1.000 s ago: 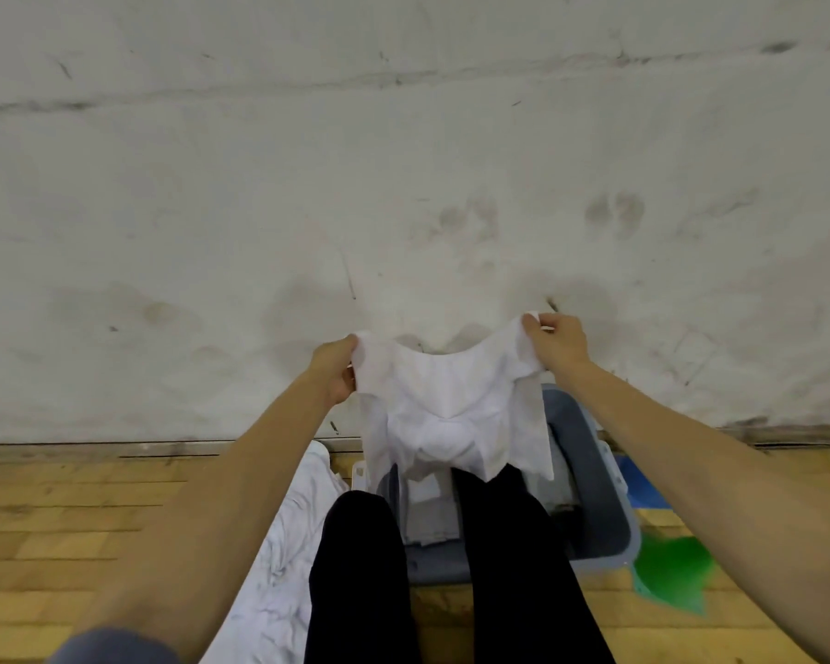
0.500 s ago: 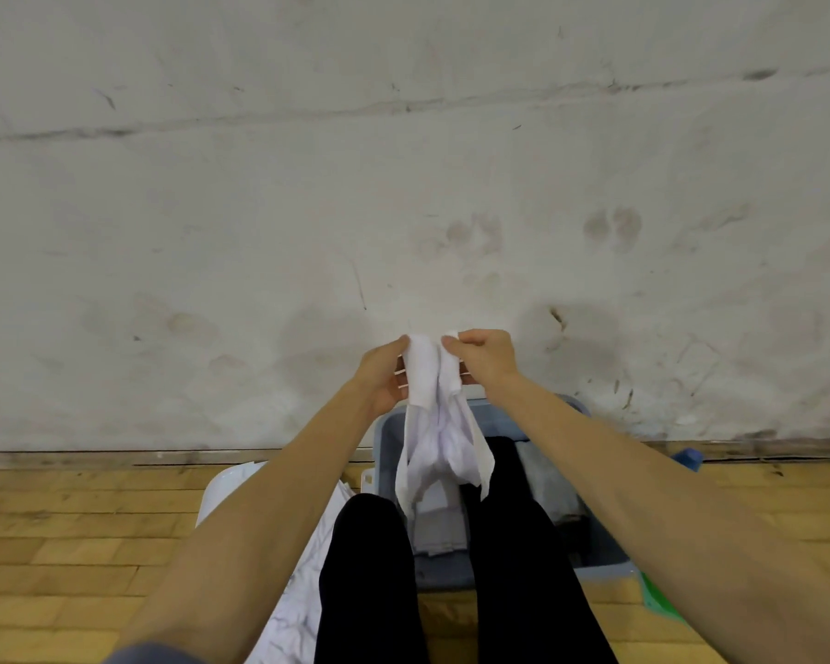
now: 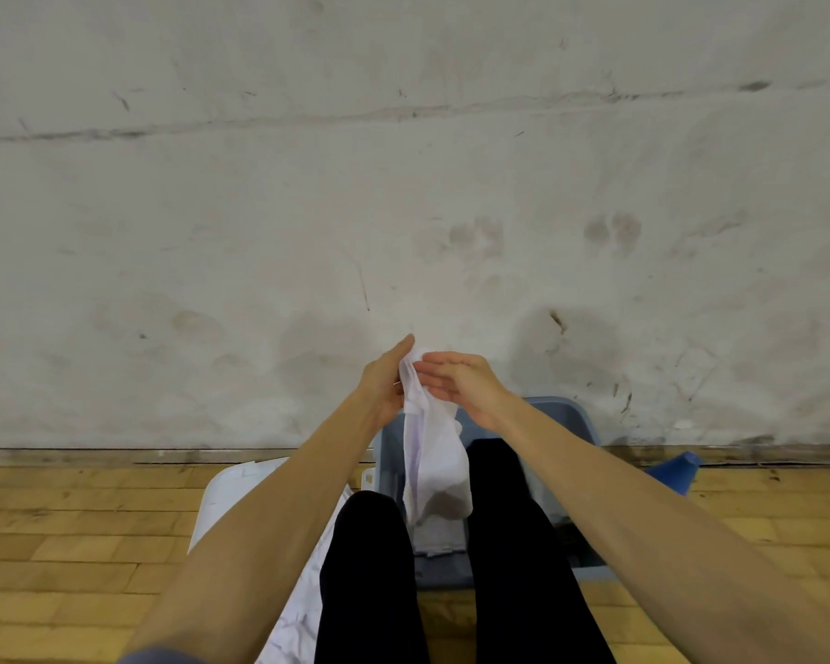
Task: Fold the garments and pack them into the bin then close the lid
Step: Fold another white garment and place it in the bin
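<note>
Head view, and it's the scuffed wall [image 3: 403, 184] filling everything from nine round to three o'clock, wooden floor [image 3: 68, 543] below. At six o'clock sit the black trouser legs [image 3: 513, 543], straddling the grey-blue bin [image 3: 573, 414], which already holds folded pale cloth. White fabric [image 3: 260, 496] lies on the floor at seven o'clock, a blue object [image 3: 676, 472] at four. Dead centre, the white garment [image 3: 432, 467] hangs doubled over above the bin. Left hand [image 3: 384, 385] has it, fingers mostly straight with the top edge caught against the palm side; exactly how it's pinched I cannot tell. Right hand [image 3: 456, 383] lies flat and relaxed on the fold, fingers extended. My read: best to keep the top edges matched, stroke downward to flatten, halve it again, then lower it squarely onto the stack.
</note>
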Motion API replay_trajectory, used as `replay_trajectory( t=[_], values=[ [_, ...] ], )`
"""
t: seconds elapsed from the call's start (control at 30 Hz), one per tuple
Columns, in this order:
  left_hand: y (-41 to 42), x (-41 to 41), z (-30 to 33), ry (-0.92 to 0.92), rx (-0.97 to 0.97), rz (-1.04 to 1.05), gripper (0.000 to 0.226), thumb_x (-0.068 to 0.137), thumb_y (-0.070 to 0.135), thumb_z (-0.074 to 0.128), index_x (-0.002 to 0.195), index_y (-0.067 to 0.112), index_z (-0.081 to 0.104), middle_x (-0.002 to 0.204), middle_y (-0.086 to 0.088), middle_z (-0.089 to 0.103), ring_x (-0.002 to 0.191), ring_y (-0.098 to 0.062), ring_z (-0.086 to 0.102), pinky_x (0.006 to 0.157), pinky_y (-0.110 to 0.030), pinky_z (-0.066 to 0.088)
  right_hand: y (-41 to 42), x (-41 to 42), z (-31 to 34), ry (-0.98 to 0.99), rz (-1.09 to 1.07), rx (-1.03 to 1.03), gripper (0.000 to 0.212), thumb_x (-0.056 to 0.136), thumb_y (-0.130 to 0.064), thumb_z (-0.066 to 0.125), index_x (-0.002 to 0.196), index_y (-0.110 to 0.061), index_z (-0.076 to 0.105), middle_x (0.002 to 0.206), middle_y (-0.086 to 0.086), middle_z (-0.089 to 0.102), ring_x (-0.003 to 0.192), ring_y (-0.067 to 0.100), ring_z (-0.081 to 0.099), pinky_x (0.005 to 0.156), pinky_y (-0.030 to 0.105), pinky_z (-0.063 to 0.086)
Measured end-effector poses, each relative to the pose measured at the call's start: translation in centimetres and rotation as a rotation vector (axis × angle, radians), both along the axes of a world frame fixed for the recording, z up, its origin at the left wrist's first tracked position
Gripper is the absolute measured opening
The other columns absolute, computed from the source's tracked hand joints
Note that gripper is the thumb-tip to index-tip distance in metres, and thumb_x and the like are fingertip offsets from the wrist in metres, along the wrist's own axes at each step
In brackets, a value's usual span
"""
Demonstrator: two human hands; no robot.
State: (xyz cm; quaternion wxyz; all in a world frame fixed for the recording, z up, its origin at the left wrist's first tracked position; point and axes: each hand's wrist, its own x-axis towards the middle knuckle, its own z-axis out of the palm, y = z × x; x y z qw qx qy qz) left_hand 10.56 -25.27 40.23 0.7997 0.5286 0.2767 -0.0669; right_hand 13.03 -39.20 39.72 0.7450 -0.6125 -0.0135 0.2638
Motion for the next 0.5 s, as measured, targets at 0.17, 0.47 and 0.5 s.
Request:
replay_trajectory(
  t=[0.17, 0.47, 0.5],
  values=[
    [0.2, 0.2, -0.6, 0.054, 0.087, 0.128, 0.01, 0.095, 0.009, 0.058, 0.088, 0.003, 0.059, 0.092, -0.014, 0.062, 0.078, -0.026, 0.06, 0.065, -0.034, 0.051, 0.0, -0.7, -1.8, 0.205, -0.112, 0.139, 0.022, 0.093, 0.0, 0.054, 0.112, 0.003, 0.063, 0.102, 0.019, 0.073, 0.094, 0.029, 0.073, 0.084, 0.037, 0.057],
    [2.1, 1.0, 3.1, -0.055, 0.401, 0.01, 0.025, 0.096, 0.026, 0.044, 0.073, 0.019, 0.049, 0.075, 0.0, 0.053, 0.073, -0.018, 0.049, 0.063, -0.029, 0.034, -3.1, 1.3, -3.1, -0.172, -0.113, -0.497, 0.061, 0.084, -0.016, 0.074, 0.138, -0.013, 0.045, 0.12, 0.01, 0.055, 0.105, 0.024, 0.057, 0.084, 0.033, 0.049],
    [2.3, 1.3, 3.4, -0.089, 0.416, -0.016, 0.021, 0.095, 0.024, 0.043, 0.075, 0.019, 0.048, 0.076, -0.001, 0.049, 0.076, -0.019, 0.047, 0.063, -0.03, 0.033, -3.4, 1.9, -3.0, -0.271, -0.064, -0.55, 0.075, 0.08, -0.022, 0.078, 0.144, -0.015, 0.038, 0.132, 0.01, 0.048, 0.119, 0.024, 0.05, 0.094, 0.034, 0.046]
  ],
)
